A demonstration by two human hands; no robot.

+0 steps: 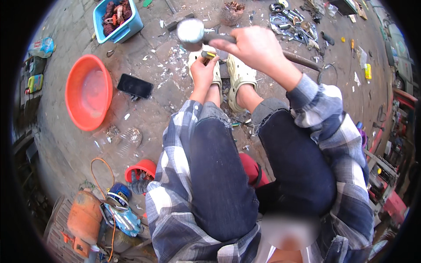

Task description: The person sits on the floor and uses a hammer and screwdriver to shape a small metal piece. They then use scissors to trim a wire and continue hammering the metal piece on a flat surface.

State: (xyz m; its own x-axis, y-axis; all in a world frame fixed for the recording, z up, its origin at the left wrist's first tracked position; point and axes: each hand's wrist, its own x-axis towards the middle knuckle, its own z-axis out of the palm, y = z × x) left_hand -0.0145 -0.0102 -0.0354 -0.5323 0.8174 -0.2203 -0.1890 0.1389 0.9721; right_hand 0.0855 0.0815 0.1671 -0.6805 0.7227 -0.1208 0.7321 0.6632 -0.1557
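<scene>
My right hand [254, 47] is closed around the handle [302, 60] of a hammer. The hammer's broad metal head [191, 31] is raised above and beside my left hand and looks bright and slightly blurred. My left hand [203, 72] pinches a small yellow and black piece [208, 55] in front of my left shoe; its exact kind is unclear. Beneath and between the hands are my cream clogs [240, 74]. White chips and crumbs lie scattered on the ground around them.
On the left stand an orange-red basin [89, 93] and a blue tub [137, 24] with reddish-brown scrap. A phone [135, 85] lies beside the basin. Metal pieces [291, 26] are heaped at the far right. Near left are a small red bucket [147, 165] and a rusty orange gas cylinder [84, 215].
</scene>
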